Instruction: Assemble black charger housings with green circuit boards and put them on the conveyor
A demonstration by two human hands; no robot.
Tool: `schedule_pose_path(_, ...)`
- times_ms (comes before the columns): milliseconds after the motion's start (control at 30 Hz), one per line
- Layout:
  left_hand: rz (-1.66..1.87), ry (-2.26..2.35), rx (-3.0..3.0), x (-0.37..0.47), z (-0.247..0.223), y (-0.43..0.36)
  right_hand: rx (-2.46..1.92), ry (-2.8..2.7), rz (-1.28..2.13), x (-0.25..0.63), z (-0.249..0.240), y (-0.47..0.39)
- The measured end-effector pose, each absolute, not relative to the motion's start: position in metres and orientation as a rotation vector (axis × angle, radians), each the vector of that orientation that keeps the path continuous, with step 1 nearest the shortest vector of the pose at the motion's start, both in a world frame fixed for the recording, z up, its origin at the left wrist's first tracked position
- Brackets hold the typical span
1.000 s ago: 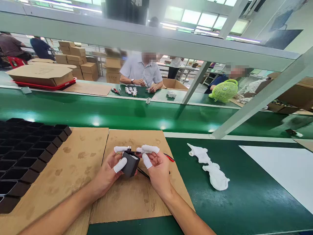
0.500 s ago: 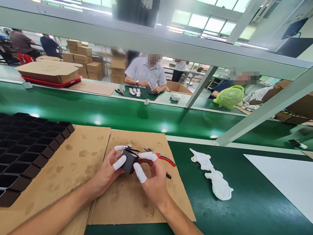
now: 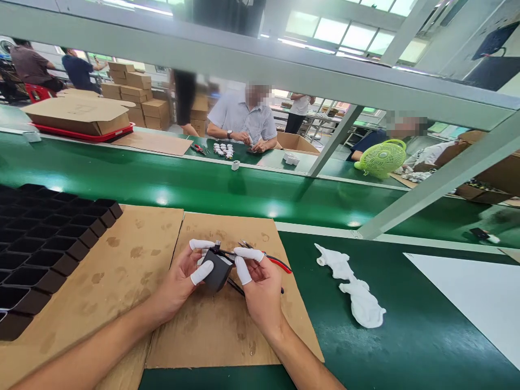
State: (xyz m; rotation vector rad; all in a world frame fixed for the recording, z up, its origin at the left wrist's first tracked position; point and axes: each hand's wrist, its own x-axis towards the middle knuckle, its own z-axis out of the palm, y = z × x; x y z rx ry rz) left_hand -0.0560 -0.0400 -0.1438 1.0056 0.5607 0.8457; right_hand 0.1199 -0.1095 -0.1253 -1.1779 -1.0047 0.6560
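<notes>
A small black square box (image 3: pixel 218 273) is held above the cardboard by my left hand (image 3: pixel 176 284), thumb on its near face and forefinger at its top. A small black fitting (image 3: pixel 217 246) sticks up at the box's top edge. My right hand (image 3: pixel 263 287) is closed at the box's right upper corner, pinching a thin black strip, like a cable, that runs from the fitting. White finger cots cover the thumbs and forefingers. Behind the right hand lie red-handled pliers (image 3: pixel 279 263), partly hidden. Dark thin handles (image 3: pixel 235 286) show between box and right hand.
Rows of black open boxes (image 3: pixel 44 238) stand at left on the cardboard sheet (image 3: pixel 134 254). White crumpled gloves or cloths (image 3: pixel 363 303) lie right on the green table, near a white sheet (image 3: pixel 467 292). A slanted metal post (image 3: pixel 426 184) rises at right. Co-workers sit across the bench.
The right fingers have closed together on the thin black strip at the box's top; the thumb has moved up from the box's side. The box has tilted slightly.
</notes>
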Motion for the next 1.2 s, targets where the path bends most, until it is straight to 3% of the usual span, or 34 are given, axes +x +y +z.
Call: schedule_pose_path(1200, 0.813, 0.531, 1.023, -0.0545, -0.1466, -0.0398, -1.175, -1.045, 0.634, 0.123, -0.126, -0.1112)
